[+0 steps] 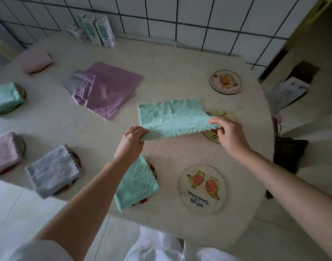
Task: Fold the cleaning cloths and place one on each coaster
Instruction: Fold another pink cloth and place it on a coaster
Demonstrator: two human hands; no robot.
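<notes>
- One pale speckled bench [170,63] carries everything; its left side runs out of frame.
- One loose purple fleecy cloth [108,91] lies crumpled mid-bench. Something grey shows at its left side, and I cannot tell whether that is a second cloth or a lining.
- The mint-green textured microfibre cloth [172,117] lies right of centre on the bench, its far half flat and its near edge lifted. It looks light, limp and a little clingy, so it will likely sag between holds. The corners or the near hem are the sensible places to take it.
- Five folded cloths [52,172] to the left and near side hide their coasters down to slivers; blur softens the farthest.
- The round cartoon-printed coaster [222,114] under the mint cloth's right end is mostly covered by cloth and hand.
- The left grip [132,142] curls round the cloth's near-left corner. The right grip [227,134] pinches the near-right edge between thumb and fingers.
</notes>
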